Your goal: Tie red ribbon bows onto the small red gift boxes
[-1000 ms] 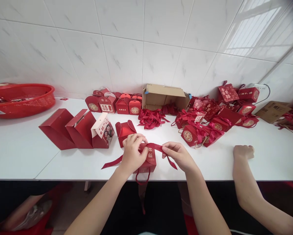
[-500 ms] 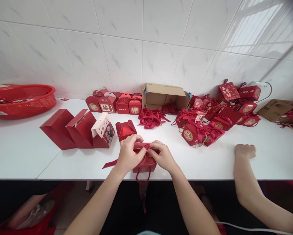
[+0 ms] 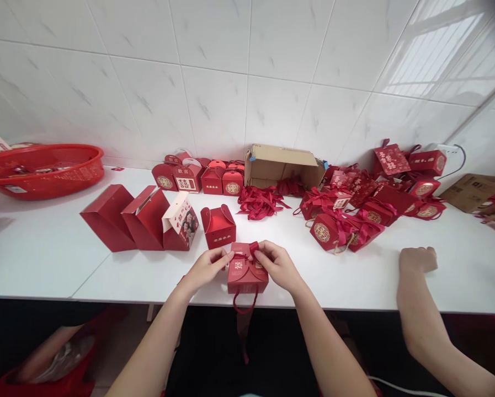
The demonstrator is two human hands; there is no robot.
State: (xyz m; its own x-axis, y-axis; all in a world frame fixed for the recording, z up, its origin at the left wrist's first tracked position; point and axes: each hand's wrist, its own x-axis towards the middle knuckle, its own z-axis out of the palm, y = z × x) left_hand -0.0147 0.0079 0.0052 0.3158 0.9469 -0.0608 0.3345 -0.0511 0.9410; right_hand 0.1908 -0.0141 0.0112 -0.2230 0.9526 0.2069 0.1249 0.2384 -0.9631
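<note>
A red gift box (image 3: 247,274) with pale Chinese lettering sits at the table's front edge before me. Its red cord handle (image 3: 246,302) hangs over that edge. A dark red ribbon (image 3: 254,248) runs across the top of the box. At the box's left top edge, thumb and forefinger of my left hand (image 3: 206,269) pinch together on the ribbon. My right hand (image 3: 281,267) pinches a folded piece of ribbon at the right top edge. Just behind stands another red gift box (image 3: 219,227) with its top flaps curved up.
Left stand red boxes (image 3: 106,218) and a photo-printed box (image 3: 183,223). Behind are small boxes (image 3: 233,182), a ribbon pile (image 3: 261,203), a cardboard box (image 3: 282,157) and finished bow-tied boxes (image 3: 328,229). Another person's fist (image 3: 416,259) rests at right; a red basin (image 3: 57,165) stands far left.
My left hand has moved left and down, off the top of the box, uncovering its lettering. My right hand still holds ribbon at the top. The whole view has shifted slightly.
</note>
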